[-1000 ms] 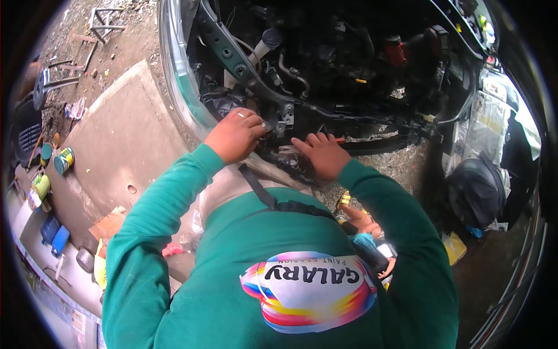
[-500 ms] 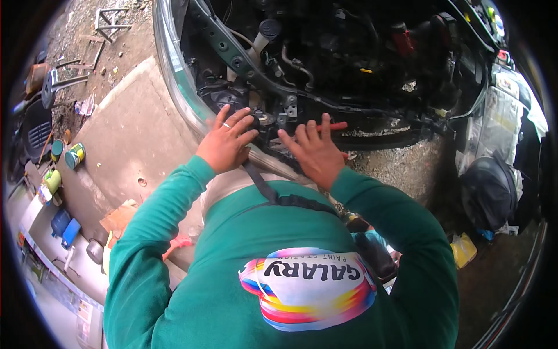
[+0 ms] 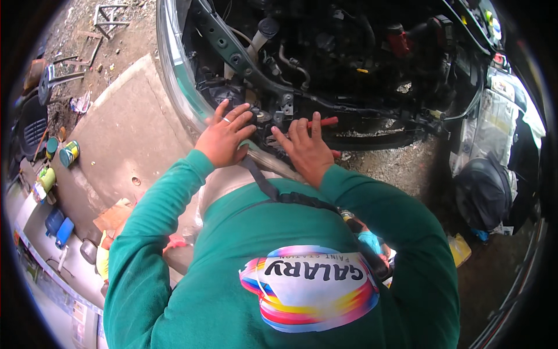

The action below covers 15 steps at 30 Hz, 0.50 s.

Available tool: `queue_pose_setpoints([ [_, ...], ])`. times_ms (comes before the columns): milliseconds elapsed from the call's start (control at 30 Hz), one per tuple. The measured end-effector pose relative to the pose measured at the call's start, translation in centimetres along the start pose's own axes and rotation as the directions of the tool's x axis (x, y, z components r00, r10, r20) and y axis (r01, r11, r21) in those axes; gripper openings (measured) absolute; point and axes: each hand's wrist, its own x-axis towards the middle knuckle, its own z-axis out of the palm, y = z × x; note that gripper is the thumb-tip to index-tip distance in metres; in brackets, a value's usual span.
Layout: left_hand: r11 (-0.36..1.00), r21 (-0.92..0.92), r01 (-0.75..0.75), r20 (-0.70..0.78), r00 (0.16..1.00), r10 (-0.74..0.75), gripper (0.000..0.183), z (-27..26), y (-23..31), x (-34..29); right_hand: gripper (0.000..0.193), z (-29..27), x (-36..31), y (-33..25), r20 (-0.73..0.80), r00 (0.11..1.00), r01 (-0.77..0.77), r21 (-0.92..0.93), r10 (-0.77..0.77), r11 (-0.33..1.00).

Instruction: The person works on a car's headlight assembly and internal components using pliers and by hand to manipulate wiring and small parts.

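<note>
My left hand (image 3: 225, 136), with a ring on one finger, rests palm down at the front corner of a vehicle. Its fingers are spread beside the clear headlight lens (image 3: 181, 96) and some dark parts, and nothing shows in its grip. Close on its right, my right hand (image 3: 305, 148) lies over a pair of red-handled pliers (image 3: 330, 121). Two red handle ends stick out past its outer side; the jaws are hidden under the fingers. Between and beyond the hands are a metal bracket (image 3: 286, 103) and the dark front crossmember (image 3: 247, 68).
In the open engine bay stand a filler neck with a black cap (image 3: 268, 27) and a red and black power tool (image 3: 400, 39). Rightward are a black bag (image 3: 483, 189) and a plastic-wrapped item (image 3: 491, 125). Tins (image 3: 69, 153) and a metal frame (image 3: 109, 20) are on the left.
My right hand has shifted slightly left, and the red handles have moved with it. The left hand stays at about the same spot, and the whole view has drifted a little.
</note>
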Motion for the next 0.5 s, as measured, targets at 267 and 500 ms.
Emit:
queue_pose_setpoints([
  [267, 1.0, -0.001, -0.009, -0.027, 1.0, 0.009, 0.051, 0.5, 0.0, 0.0, 0.067, -1.5, 0.3, 0.7, -0.002, 0.999, 0.035, 0.012, -0.035, 0.999],
  [500, 1.0, 0.005, 0.008, -0.024, 1.0, -0.008, 0.051, 0.8, 0.0, -0.1, 0.06, -1.5, 1.3, 2.4, -0.115, 0.99, 0.093, 0.06, -0.085, 0.994],
])
